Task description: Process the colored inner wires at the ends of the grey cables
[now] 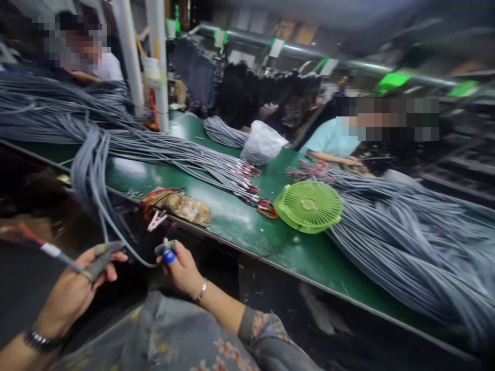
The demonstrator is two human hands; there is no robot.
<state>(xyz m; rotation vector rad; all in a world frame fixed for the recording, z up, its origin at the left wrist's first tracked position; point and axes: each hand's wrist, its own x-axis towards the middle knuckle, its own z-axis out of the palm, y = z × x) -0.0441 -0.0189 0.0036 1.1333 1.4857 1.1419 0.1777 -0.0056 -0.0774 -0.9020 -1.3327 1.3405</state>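
My left hand (73,286) is closed around a grey cable (69,263), with grey wraps on its fingers. That cable's end points left, with a white sleeve (51,250) and blurred red wires (31,234) past it. My right hand (183,268) pinches at the end of a grey cable that curves down from the hanging cable bundle (91,170); a small pale tip shows above the fingers. Blue tape (169,255) wraps my right thumb. Both hands are in front of the table's near edge, just below a pink clip (157,220).
The green table (228,211) bears long grey cables (185,154) with red wire ends, a taped brown block (185,206), a green fan-shaped grille (309,206) and a white plastic bag (265,141). More cables (406,232) are heaped at right. Two people sit across the table.
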